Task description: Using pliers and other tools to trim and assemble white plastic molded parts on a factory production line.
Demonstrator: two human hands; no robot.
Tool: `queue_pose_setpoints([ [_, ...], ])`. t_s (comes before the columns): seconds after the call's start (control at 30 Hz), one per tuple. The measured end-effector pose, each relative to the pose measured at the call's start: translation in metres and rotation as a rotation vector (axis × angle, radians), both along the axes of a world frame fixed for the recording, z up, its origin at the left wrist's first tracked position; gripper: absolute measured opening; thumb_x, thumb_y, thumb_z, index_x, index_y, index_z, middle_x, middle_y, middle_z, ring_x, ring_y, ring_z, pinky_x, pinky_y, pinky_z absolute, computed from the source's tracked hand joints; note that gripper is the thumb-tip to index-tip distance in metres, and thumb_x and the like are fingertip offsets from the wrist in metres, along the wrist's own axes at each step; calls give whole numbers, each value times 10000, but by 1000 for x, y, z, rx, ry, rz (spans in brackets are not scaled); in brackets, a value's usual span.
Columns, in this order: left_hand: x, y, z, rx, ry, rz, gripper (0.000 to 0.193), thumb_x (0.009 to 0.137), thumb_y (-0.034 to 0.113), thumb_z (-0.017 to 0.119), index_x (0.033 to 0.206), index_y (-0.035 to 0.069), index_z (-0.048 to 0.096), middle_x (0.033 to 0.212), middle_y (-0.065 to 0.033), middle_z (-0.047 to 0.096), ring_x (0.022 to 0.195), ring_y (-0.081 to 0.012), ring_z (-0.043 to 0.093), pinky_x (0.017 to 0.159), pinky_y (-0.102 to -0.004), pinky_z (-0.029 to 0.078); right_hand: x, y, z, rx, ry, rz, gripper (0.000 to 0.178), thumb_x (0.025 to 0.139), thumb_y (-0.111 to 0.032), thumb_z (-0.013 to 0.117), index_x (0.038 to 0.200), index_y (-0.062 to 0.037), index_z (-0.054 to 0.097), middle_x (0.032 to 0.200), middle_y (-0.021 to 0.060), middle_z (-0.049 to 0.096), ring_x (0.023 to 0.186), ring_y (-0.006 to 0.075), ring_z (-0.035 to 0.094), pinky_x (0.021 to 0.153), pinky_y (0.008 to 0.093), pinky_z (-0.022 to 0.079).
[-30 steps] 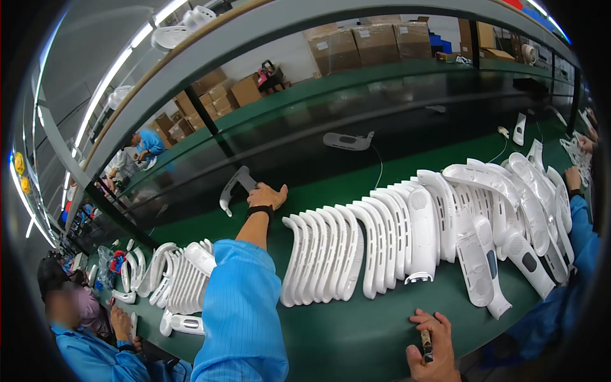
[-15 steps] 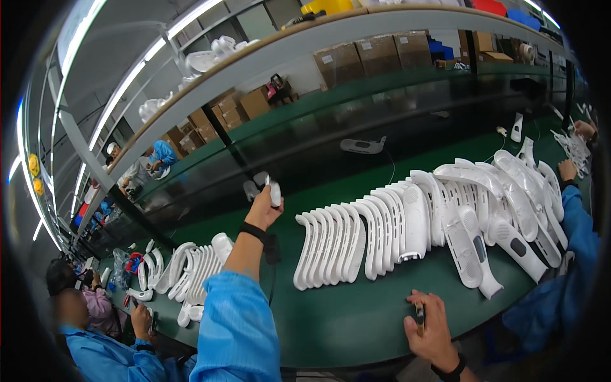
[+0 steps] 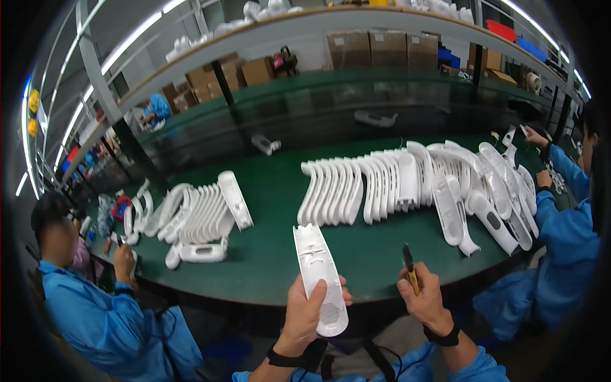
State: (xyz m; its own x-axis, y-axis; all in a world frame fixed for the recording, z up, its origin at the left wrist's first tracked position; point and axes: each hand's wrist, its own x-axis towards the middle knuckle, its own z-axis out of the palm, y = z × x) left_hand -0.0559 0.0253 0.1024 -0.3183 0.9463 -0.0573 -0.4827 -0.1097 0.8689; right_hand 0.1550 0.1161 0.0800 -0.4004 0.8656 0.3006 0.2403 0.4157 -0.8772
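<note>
My left hand [image 3: 307, 311] grips a long white plastic shell [image 3: 321, 283] in front of my body. Its ribbed inner face is turned up, and a grille of small holes shows at the near end. My right hand [image 3: 422, 294] is closed round a yellow-handled knife [image 3: 412, 280] with a dark, narrow tip pointing up and away. The two hands are apart, both near the table's front edge. Beyond them stands a long row of curved white shells [image 3: 331, 191], packed side by side. Looser white shells [image 3: 490, 219] lie heaped at its right end.
Another stack of white shells [image 3: 207, 213] stands left on the green table [image 3: 273, 267]. A single shell [image 3: 266, 144] lies farther back. Co-workers in blue sit at left [image 3: 95, 305] and right [image 3: 560, 235]. An overhead shelf [image 3: 305, 24] crosses the far side.
My left hand has come back from far over the table toward my body, now with the white shell in full view. My right hand still holds the knife, whose tip now shows. The view has shifted.
</note>
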Motion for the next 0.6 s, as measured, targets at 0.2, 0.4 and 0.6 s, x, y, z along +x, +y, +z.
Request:
queue_pose_setpoints([
  [0.2,22,-16,-46,-139,78,-75,239,1004,131,436,1127,-66,493,946,-168,651,755,-235,689,673,-349,590,6,-9,37,235,-359,153,435,812,-349,740,1009,9,593,742,101,557,615,233,546,581,350,464],
  [0.4,31,-28,-96,-257,155,-85,287,1013,192,453,984,-65,578,777,-118,664,613,-182,670,560,-313,571,-8,-7,55,848,-801,277,481,744,-376,746,1014,0,613,813,71,521,739,216,495,633,317,370],
  [0.6,30,-28,-120,-271,405,-18,326,994,244,506,927,-50,630,637,-70,588,569,-122,548,506,-301,464,-17,-3,58,1015,-965,390,363,789,-296,680,975,11,622,756,57,501,711,187,482,608,305,355],
])
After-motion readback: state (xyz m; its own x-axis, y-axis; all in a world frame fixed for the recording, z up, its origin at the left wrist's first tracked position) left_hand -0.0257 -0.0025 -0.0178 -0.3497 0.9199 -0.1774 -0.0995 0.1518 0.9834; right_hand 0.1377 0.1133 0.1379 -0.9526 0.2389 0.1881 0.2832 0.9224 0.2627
